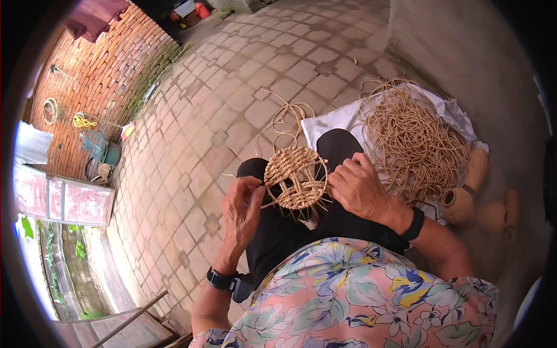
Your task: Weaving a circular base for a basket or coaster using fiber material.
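A round, partly woven straw-coloured piece [293, 162], with gaps in its middle and loose ends along its lower edge, rests over my knees in black trousers. My left hand [243, 206] is at its left side, fingers closed on a thin cord that runs to the piece. My right hand [357, 182] has its fingers curled at the piece's right rim, gripping it; the fingertips are partly hidden. Loose strands [290, 116] trail from beyond the piece onto the paving.
A large tangle of tan cord [415, 133] lies on a white sack [319, 124] at my right, beside small woven containers [458, 206]. A concrete wall rises at right. A brick wall, pink-white board and green bin [111, 153] stand left; a pole [130, 318] lies lower left.
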Tool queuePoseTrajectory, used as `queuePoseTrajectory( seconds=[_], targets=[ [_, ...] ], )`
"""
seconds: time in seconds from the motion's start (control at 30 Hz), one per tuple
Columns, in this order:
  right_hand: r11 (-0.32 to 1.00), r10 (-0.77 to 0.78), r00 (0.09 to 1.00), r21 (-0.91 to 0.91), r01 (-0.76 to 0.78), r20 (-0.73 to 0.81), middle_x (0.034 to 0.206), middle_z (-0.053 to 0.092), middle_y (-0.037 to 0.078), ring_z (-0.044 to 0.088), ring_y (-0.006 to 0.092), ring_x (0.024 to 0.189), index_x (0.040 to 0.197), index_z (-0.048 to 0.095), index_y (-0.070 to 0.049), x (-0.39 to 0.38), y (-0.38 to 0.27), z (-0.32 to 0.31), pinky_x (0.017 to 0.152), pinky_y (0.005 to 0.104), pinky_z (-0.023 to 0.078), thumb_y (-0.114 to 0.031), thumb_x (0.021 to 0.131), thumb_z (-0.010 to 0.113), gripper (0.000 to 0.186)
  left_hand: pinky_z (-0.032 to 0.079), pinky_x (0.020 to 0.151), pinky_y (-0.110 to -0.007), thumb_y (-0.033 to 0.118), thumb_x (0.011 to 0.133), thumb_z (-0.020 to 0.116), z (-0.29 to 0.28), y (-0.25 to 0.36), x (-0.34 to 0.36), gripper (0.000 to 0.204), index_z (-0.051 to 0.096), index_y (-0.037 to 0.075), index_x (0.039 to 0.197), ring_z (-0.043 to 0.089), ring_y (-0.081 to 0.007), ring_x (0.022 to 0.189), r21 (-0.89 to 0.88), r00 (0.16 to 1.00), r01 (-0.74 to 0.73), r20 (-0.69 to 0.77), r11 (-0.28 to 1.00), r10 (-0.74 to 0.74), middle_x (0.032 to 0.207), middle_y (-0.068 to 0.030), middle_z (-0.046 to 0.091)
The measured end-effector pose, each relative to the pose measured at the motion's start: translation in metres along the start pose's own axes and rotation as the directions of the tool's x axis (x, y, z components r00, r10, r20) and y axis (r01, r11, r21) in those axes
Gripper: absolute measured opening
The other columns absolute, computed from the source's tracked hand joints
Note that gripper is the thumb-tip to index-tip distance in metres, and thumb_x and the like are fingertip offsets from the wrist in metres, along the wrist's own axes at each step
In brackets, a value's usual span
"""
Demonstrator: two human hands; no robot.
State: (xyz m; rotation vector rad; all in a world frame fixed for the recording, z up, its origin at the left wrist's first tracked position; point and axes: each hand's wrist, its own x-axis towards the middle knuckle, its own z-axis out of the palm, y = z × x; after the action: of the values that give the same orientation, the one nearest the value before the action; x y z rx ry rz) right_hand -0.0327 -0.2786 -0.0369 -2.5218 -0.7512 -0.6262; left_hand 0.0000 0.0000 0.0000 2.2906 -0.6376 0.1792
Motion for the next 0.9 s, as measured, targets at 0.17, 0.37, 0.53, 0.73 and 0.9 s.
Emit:
queuePoseTrajectory(
  seconds=[0.17,0.37,0.53,0.73,0.9],
  targets=[
    [0.997,0.018,1.0,-0.073,-0.019,-0.013,0.069,0.052,0.004,0.052,0.0221,0.075,0.073,0.057,-0.008,-0.004,-0.001,-0.007,0.079,0.0392,0.039,-0.009,0.081,0.065,0.011,0.036,0.059,-0.022,0.016,0.084,0.071,0.006,0.007,0.017,0.031,0.055,0.006,0.108,0.042,-0.005,0.067,-0.28,0.928,0.373,0.11,0.885,-0.356,0.074,0.0049,0.043],
    [0.997,0.08,0.997,-0.008,-0.08,0.012,0.07,0.052,0.004,0.051,0.0228,0.075,0.073,0.056,-0.008,-0.011,0.006,-0.016,0.077,0.0389,0.038,-0.007,0.078,0.067,0.012,0.044,0.059,-0.028,0.017,0.083,0.069,0.008,0.014,0.022,0.031,0.055,0.008,0.108,0.051,-0.0109,0.063,-0.214,0.943,0.328,0.122,0.92,-0.308,0.07,-0.0006,0.053],
    [0.993,0.106,0.993,0.039,-0.108,0.045,0.069,0.052,0.006,0.052,0.0246,0.074,0.074,0.058,-0.008,-0.013,0.005,-0.016,0.076,0.0383,0.039,-0.008,0.081,0.067,0.011,0.041,0.059,-0.024,0.017,0.086,0.07,0.005,0.021,0.019,0.026,0.056,0.006,0.104,0.051,-0.0065,0.066,-0.178,0.946,0.32,0.109,0.931,-0.304,0.073,0.0,0.056],
    [0.275,0.521,0.668,0.636,-0.721,0.531,0.076,0.058,-0.003,0.052,0.0097,0.075,0.081,0.062,-0.008,-0.009,0.006,-0.025,0.074,0.0275,0.04,-0.015,0.091,0.065,0.013,0.045,0.059,-0.028,0.021,0.089,0.069,-0.002,0.004,-0.022,0.021,0.061,0.003,0.098,0.054,-0.0109,0.063,-0.212,0.959,0.269,-0.036,0.94,-0.283,0.073,-0.0045,0.059],
    [-0.315,0.481,0.776,0.906,-0.282,0.409,0.076,0.056,-0.003,0.05,0.008,0.069,0.089,0.06,-0.008,-0.007,-0.002,-0.004,0.07,0.0237,0.042,-0.027,0.096,0.061,0.02,0.048,0.061,-0.028,0.012,0.087,0.07,0.005,0.014,-0.036,0.014,0.065,0.001,0.094,0.059,-0.0142,0.065,-0.214,0.956,0.295,0.055,0.931,-0.29,0.081,-0.0072,0.063]
  ],
)
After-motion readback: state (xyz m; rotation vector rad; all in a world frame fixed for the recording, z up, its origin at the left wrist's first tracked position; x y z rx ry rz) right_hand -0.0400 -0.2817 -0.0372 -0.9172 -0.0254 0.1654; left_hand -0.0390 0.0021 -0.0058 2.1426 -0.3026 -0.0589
